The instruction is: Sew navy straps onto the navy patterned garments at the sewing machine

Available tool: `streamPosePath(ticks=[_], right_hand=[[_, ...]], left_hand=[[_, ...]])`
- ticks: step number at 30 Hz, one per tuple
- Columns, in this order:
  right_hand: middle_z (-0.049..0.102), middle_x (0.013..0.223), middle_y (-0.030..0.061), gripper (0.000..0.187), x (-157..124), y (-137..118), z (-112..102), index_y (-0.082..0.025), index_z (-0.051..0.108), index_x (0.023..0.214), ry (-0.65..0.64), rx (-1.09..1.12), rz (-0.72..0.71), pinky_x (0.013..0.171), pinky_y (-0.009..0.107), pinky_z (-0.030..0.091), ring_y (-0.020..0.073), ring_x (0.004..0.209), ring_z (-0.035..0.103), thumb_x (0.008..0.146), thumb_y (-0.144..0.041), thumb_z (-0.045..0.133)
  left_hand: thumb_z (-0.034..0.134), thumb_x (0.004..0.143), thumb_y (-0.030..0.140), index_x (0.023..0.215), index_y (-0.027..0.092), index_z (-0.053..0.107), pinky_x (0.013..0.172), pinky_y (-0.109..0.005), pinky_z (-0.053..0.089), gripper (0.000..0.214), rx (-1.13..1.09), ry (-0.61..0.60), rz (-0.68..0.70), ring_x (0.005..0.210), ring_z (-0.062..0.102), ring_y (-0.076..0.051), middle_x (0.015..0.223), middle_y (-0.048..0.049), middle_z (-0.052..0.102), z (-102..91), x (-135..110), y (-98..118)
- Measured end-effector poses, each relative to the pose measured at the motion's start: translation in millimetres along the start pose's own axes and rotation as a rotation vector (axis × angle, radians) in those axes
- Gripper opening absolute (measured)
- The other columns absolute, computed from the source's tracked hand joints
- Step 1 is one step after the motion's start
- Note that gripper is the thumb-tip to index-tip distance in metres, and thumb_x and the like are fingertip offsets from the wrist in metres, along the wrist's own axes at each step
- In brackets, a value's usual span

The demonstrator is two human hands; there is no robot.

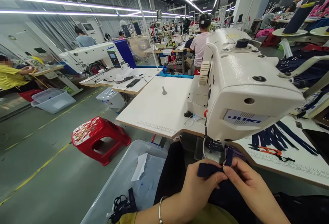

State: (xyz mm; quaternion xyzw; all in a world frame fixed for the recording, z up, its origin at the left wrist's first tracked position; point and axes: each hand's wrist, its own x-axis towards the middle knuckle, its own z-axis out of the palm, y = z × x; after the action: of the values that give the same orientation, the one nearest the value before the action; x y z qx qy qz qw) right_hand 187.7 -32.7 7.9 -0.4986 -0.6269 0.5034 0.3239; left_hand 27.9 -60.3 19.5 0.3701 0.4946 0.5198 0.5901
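Note:
My left hand (199, 186) and my right hand (248, 181) meet just below the head of a white Juki sewing machine (241, 90). Both pinch a narrow navy fabric strip (209, 170); the left thumb and fingers close on its left part, the right fingertips grip its end near the needle area (214, 148). A short piece of the strip stands up beside the right fingers. A thin bracelet circles my left wrist. More dark fabric lies across my lap (231, 200).
Navy strips and orange-handled snips (269, 150) lie on the white sewing table (159, 111). A clear plastic bin (133, 186) with paper and black straps stands at my left; a red stool (99, 138) beyond it. Other people work at machines behind.

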Motion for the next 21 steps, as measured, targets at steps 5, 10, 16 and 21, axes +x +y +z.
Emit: streamPosePath(ticks=[5,10,16,21], right_hand=[[0.063,0.087,0.0012,0.027,2,-5,3,-0.025,0.063,0.088,0.031,0.093,-0.071,0.072,0.022,0.051,0.0190,0.087,0.060,0.093,-0.049,0.053],[0.067,0.094,0.0016,0.012,2,-2,-2,-0.029,0.069,0.092,0.000,0.155,-0.198,0.076,0.022,0.055,0.0201,0.089,0.065,0.085,-0.039,0.068],[0.068,0.085,0.0001,0.007,-6,9,5,-0.029,0.069,0.075,0.206,0.164,-0.323,0.076,0.022,0.057,0.0177,0.082,0.066,0.082,-0.027,0.072],[0.066,0.082,-0.0003,0.012,-11,13,10,-0.030,0.067,0.076,0.215,0.153,-0.418,0.069,0.022,0.057,0.0173,0.079,0.065,0.084,-0.021,0.069]], left_hand=[[0.080,0.072,0.036,0.080,0.015,0.074,0.048,-0.017,0.047,0.024,0.089,0.012,0.061,0.048,0.054,-0.008,0.062,0.0007,0.063,-2.5,0,-2],[0.067,0.087,0.024,0.095,0.018,0.074,0.060,-0.020,0.055,0.012,0.367,-0.062,0.525,0.064,0.065,-0.012,0.081,-0.0040,0.071,-11.0,-2,-5],[0.053,0.096,0.015,0.129,0.017,0.055,0.088,-0.026,0.055,0.033,0.638,-0.177,0.931,0.102,0.066,-0.016,0.112,-0.0108,0.067,-24.8,-2,-15],[0.050,0.097,0.026,0.136,0.012,0.046,0.092,-0.028,0.054,0.042,0.723,-0.228,0.964,0.109,0.063,-0.020,0.115,-0.0146,0.064,-32.2,-3,-22]])
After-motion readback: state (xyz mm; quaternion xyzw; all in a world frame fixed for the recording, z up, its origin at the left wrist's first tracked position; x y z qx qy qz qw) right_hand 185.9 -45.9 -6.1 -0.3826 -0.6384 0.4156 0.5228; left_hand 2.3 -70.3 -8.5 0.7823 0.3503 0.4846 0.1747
